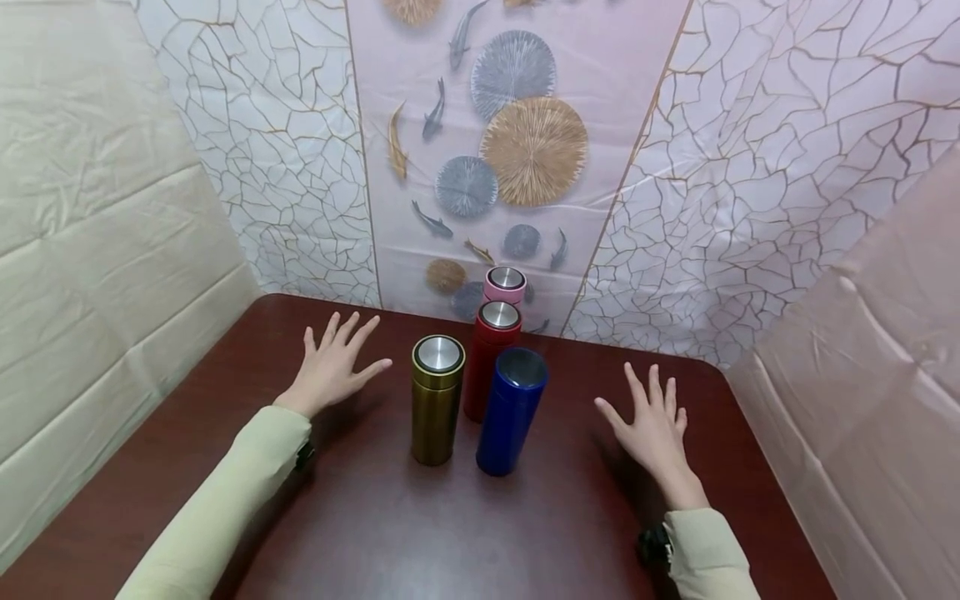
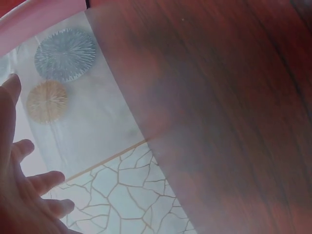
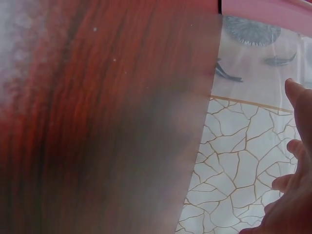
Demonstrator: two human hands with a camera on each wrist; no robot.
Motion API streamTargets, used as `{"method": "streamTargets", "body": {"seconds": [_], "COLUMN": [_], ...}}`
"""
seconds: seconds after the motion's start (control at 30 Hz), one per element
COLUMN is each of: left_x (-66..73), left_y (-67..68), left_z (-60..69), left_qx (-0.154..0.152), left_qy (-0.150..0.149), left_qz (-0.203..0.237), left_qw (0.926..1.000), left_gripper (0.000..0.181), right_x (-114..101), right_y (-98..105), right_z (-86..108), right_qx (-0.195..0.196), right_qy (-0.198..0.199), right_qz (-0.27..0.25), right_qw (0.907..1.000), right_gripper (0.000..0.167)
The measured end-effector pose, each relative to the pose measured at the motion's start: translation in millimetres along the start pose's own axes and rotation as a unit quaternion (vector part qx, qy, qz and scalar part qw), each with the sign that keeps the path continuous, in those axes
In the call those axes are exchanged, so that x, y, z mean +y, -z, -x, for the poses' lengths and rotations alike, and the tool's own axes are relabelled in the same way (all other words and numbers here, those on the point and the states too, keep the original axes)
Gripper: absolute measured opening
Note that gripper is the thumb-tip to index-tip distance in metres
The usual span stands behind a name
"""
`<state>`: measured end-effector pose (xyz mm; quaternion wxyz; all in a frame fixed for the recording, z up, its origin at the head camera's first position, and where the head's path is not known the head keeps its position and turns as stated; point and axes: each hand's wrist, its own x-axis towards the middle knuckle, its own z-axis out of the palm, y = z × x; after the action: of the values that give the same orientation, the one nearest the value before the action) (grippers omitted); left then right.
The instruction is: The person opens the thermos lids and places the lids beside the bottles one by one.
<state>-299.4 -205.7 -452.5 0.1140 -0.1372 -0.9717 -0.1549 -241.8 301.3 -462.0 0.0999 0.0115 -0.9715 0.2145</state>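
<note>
Four-sided grouping aside, several cylindrical flasks stand near the middle of the table: a gold flask (image 1: 435, 417), a red flask (image 1: 483, 375), a blue flask (image 1: 508, 429) and, at the back, a pink flask (image 1: 504, 293) mostly hidden by the red one. The gold, red and pink lids have silvery tops; the blue flask's top looks dark. My left hand (image 1: 330, 367), fingers spread, is left of the gold flask and apart from it. Right of the blue flask, my right hand (image 1: 652, 429) also has spread fingers and holds nothing. Both wrist views show fingers (image 2: 46, 183) at the edge.
The dark reddish table (image 1: 405, 533) has a patterned cloth wall (image 1: 465, 250) along its back edge. Pale cloth walls rise at the left (image 1: 112, 250) and right (image 1: 862, 358). Dark bands sit at both cuffs.
</note>
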Motion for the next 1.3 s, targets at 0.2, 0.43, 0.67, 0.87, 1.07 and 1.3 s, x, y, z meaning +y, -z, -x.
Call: {"method": "streamTargets", "body": {"seconds": [0.2, 0.43, 0.67, 0.87, 1.07, 1.3], "left_x": [7.5, 21.7, 40.5, 56.1, 63.6, 69.6], "left_y": [6.4, 6.4, 9.9, 7.4, 1.1, -5.0], "left_z": [4.4, 20.1, 35.9, 52.0, 58.2, 53.4], "left_qx": [-0.003, 0.013, 0.036, 0.03, -0.005, -0.024], "left_qy": [-0.024, -0.062, -0.146, -0.138, -0.113, -0.106], "left_qz": [0.006, 0.093, 0.155, 0.181, 0.201, 0.222], "left_qw": [0.9997, 0.9936, 0.9764, 0.9734, 0.9731, 0.969], "left_gripper": [0.083, 0.074, 0.056, 0.057, 0.073, 0.092], "right_x": [-4.7, -0.3, 6.5, 4.9, -6.7, -21.1], "right_y": [5.5, 2.9, 4.0, 4.4, 6.9, 9.2], "right_z": [5.7, 21.3, 26.7, 31.4, 36.9, 39.5], "right_qx": [-0.018, -0.038, -0.05, -0.088, -0.098, -0.101], "right_qy": [0.008, 0.002, 0.019, 0.056, 0.082, 0.096], "right_qz": [-0.015, -0.023, -0.055, -0.084, -0.101, -0.127], "right_qw": [0.9997, 0.999, 0.9971, 0.9911, 0.9866, 0.9821], "right_gripper": [0.09, 0.088, 0.077, 0.072, 0.068, 0.063]}}
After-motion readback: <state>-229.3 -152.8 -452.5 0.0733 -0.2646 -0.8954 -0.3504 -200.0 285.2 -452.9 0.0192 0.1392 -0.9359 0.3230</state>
